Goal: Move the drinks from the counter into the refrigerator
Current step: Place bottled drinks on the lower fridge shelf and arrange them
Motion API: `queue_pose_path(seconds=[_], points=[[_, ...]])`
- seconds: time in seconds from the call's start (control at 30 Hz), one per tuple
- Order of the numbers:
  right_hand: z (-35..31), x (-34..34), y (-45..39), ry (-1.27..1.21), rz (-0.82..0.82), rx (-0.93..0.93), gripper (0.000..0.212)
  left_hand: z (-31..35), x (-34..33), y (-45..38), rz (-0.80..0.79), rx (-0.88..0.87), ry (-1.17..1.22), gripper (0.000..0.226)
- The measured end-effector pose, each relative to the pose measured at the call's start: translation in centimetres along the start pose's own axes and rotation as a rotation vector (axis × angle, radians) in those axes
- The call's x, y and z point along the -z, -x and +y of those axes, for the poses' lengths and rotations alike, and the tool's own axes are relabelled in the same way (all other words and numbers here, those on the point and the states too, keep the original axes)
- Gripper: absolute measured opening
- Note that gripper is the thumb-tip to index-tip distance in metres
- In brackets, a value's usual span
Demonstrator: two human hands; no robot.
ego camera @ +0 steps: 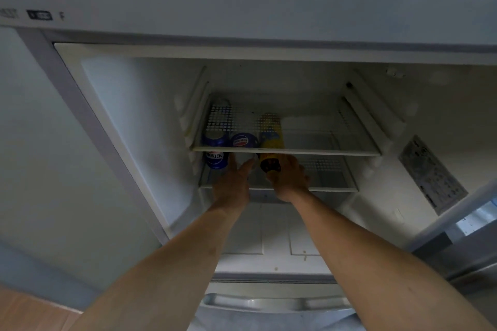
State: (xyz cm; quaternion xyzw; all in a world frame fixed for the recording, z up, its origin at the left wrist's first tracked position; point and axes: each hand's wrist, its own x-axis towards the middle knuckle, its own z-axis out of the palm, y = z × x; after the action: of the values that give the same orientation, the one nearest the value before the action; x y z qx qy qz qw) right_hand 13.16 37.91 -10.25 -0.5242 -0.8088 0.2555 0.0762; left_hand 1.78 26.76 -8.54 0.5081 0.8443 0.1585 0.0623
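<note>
Now you have both arms reaching into the open refrigerator (129,121), hands under the upper glass shelf (317,152) and over the lower shelf (333,187). Your right hand (290,179) wraps its fingers round the yellow bottle (270,162), which stands on the lower shelf just right of the two blue cans (216,160). Your left hand (234,183) lies flat with fingers straight and close together, its tips between the can and the bottle, gripping nothing.

The risk, as I judge it, is headroom: the bottle's top rises behind the upper shelf's front edge, so tilting it could knock the glass or tip it into the cans. Letting go before the base sits flat could topple it too.

The bottle's long axis runs upright, cap toward the upper shelf, dark base down.
</note>
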Motion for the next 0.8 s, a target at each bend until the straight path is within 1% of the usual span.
queue_pose_path(seconds=[0.03,0.07,0.13,0.2,0.27,0.3,0.33,0.4,0.47,0.53,0.6,0.67,0.8], points=[[3.4,-1.0,2.4,-0.002,0.077,-0.146,0.07,1.2,-2.1,0.7,-0.126,-0.144,-0.01,0.078],[5.5,-1.6,5.1,-0.017,0.097,-0.308,0.069,2.3,-4.4,1.5,-0.2,-0.273,-0.025,0.077],[6.5,-1.9,5.7,-0.051,0.192,-0.261,0.067,2.0,-5.1,2.0,-0.185,-0.251,0.031,0.071],[5.9,-1.6,5.7,-0.083,0.304,-0.176,0.061,2.1,-4.5,2.0,-0.06,-0.228,0.125,0.065],[4.6,-1.1,5.9,-0.095,0.41,-0.062,0.047,1.2,-4.4,1.8,0.051,-0.205,0.289,0.06],[4.6,-1.0,6.3,-0.12,0.455,-0.011,0.038,1.0,-4.3,2.1,0.103,-0.193,0.411,0.056],[4.7,-1.2,6.7,-0.192,0.492,0.029,0.03,0.9,-4.1,2.4,0.15,-0.171,0.532,0.051],[4.3,-1.4,7.6,-0.357,0.486,0.047,0.025,0.7,-3.7,3.2,0.228,-0.107,0.709,0.042],[3.9,-1.5,8.2,-0.482,0.424,0.023,0.025,0.5,-3.6,4.1,0.286,-0.063,0.802,0.032],[3.8,-1.6,9.2,-0.535,0.38,0.012,0.021,0.3,-4.0,5.0,0.282,-0.01,0.862,0.025],[4.6,-1.3,10.9,-0.58,0.349,-0.048,0.02,1.0,-4.7,6.2,0.217,-0.003,0.897,0.024],[6.4,-0.9,13.7,-0.631,0.374,-0.129,0.017,2.7,-5.9,8.0,0.125,-0.05,0.911,0.025],[10.5,-0.8,20.7,-0.772,0.417,-0.229,0.014,6.1,-8.4,11.7,0.003,-0.086,0.888,0.023]])
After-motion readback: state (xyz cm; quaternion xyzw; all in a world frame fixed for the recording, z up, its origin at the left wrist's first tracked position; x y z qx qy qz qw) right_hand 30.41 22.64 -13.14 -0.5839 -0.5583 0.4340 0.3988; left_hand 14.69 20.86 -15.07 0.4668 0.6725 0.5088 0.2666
